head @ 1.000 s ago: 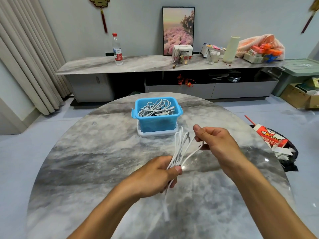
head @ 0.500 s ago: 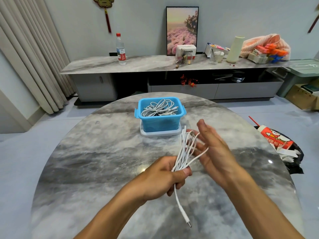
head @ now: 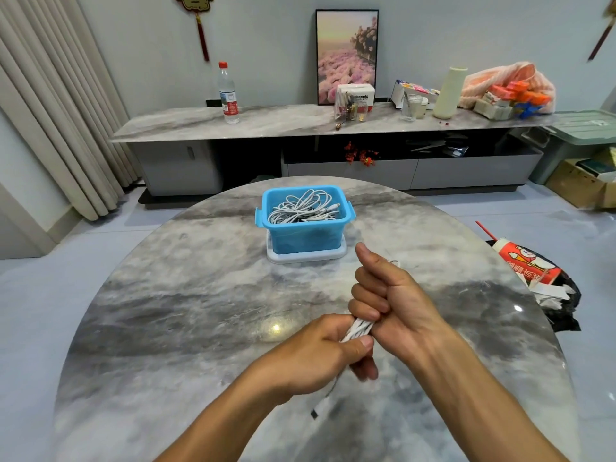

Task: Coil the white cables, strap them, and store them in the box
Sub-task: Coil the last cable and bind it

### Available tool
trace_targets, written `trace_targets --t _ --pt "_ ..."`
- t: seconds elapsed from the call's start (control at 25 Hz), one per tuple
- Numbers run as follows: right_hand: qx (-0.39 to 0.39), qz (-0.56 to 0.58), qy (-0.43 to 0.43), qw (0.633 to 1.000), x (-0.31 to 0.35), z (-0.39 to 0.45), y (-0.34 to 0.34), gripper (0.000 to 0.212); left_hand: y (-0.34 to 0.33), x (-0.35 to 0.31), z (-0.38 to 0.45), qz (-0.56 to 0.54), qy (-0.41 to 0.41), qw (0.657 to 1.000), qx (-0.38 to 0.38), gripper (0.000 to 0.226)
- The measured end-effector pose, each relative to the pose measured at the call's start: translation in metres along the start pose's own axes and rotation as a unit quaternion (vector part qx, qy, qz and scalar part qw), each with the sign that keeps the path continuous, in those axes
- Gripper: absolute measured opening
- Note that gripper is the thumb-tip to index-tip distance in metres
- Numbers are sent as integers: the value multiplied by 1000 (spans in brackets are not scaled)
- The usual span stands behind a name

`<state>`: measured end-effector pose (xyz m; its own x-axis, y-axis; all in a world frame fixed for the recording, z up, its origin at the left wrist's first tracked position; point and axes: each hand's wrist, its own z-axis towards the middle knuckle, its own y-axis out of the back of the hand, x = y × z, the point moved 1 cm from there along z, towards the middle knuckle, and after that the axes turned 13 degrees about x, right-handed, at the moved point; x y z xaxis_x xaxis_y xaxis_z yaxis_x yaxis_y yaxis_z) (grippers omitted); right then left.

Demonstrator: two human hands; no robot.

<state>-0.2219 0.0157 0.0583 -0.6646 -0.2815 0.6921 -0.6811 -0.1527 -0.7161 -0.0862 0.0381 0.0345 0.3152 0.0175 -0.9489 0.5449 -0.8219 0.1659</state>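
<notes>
Near field, 6 o'clock: both forearms enter from the bottom edge and meet above the marble table [head: 166, 328]. The left hand [head: 320, 351] grips a bundled white cable [head: 358, 328], thumb pressed across the strands; a loose tail of the cable [head: 325, 400] hangs below the fist and ends in a dark plug just over the tabletop. The right hand [head: 393, 301], at 1 o'clock of the left and touching it, curls its fingers round the upper part of the same bundle, thumb raised toward 12 o'clock. A small loop of the cable [head: 395, 262] shows just beyond the right hand's thumb.

Middle field, 12 o'clock: a blue box [head: 305, 225] stands on a white lid [head: 305, 256] near the table's far edge, well apart from the hands. Inside it lie loosely coiled white cables [head: 305, 208].

At 3 o'clock, off the table on the floor: a red-and-white printed carton [head: 526, 265] on a black bag [head: 563, 308].

Far field, 12 o'clock: a long low cabinet [head: 300, 118] against the wall carries a water bottle [head: 228, 95] at 11 o'clock, a framed flower picture [head: 346, 55] and a heap of household items at 1 o'clock. Curtains [head: 50, 105] hang at 10 o'clock.
</notes>
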Motion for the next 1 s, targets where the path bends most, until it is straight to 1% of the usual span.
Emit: trace_targets --t 0.04,0.12,0.24,0.32,0.36,0.4,0.52,0.56,0.6,0.68,0.72,0.8,0.88,0.96,1.0 --pt "-4 -5 0 1000 4 0 -1 44 -4 0 0 -63 -10 998 8 22" --pt "-13 25 -15 999 14 -5 1 53 -11 -2 3 -164 -19 986 22 22" --pt "-33 61 -26 997 21 -9 5 58 -13 -5 5 -215 -18 976 41 26" --pt "-43 76 -17 996 22 -8 6 57 -14 -6 5 -244 -21 968 48 39" --pt "-42 85 -8 995 22 -7 7 56 -14 -6 5 -259 -31 964 52 44" --pt "-39 92 0 995 22 -6 6 54 -14 -5 6 -265 -43 962 54 43" --pt "-35 105 15 994 21 -5 6 44 -15 -4 7 -244 -65 965 66 33" --pt "-33 107 20 994 20 -4 7 38 -15 -3 7 -257 -71 961 75 30" --pt "-29 107 27 993 20 -3 7 33 -17 -2 7 -293 -78 949 85 28" --pt "-18 105 49 993 20 -1 8 27 -21 0 7 -381 -91 915 100 21" --pt "-12 102 60 993 20 0 8 29 -24 1 8 -408 -93 903 95 19" --pt "-26 89 70 993 19 2 14 44 -27 1 10 -429 -78 897 71 18" --pt "-69 94 53 992 14 6 27 62 -27 3 14 -426 -36 903 35 21" --pt "-83 104 19 991 10 13 42 66 -23 7 13 -396 8 918 -3 24" --pt "-84 82 1 993 10 17 50 66 -20 9 12 -383 19 923 -19 25"
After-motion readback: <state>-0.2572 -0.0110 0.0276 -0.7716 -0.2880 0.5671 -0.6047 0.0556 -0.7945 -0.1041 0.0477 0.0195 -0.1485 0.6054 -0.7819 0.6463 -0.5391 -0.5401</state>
